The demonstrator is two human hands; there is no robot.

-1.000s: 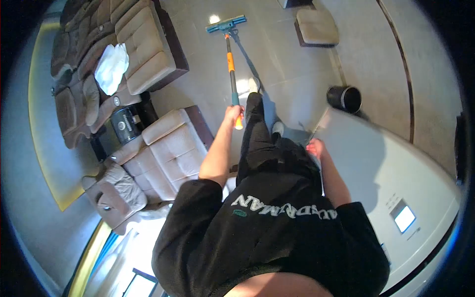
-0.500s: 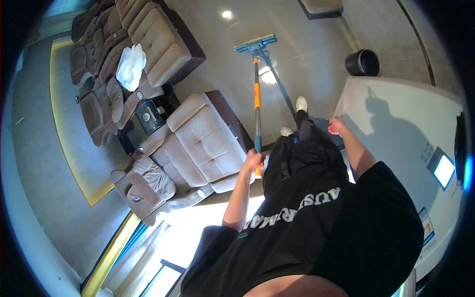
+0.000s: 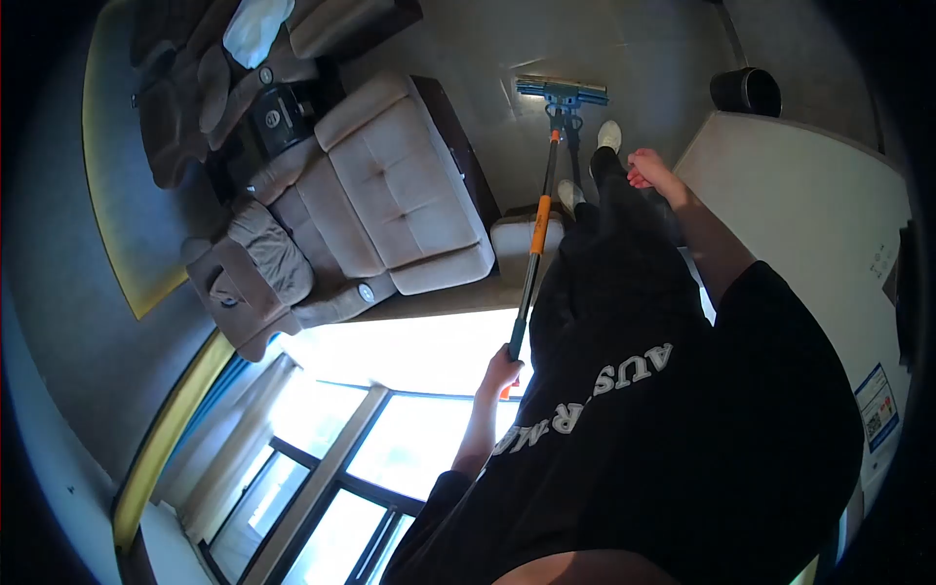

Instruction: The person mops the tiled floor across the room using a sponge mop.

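My left hand is wrapped round the lower grip of a long mop with an orange and grey pole. The pole runs up and slightly right, and its wide blue-grey head is at the floor beyond my feet. My right hand is raised beside my leg, near the edge of the white cabinet. Its fingers are curled, and whether anything is inside them is too small to make out.
A brown sofa and a small stool stand left of my legs. A black bin is at the cabinet's far end. Large windows lie at the lower left. A white bag rests on the farther sofa.
The view has shifted forward and turned, showing more window and the stool. The mop head is nearer my feet, and its pole now leans right. My left hand has kept its hold.
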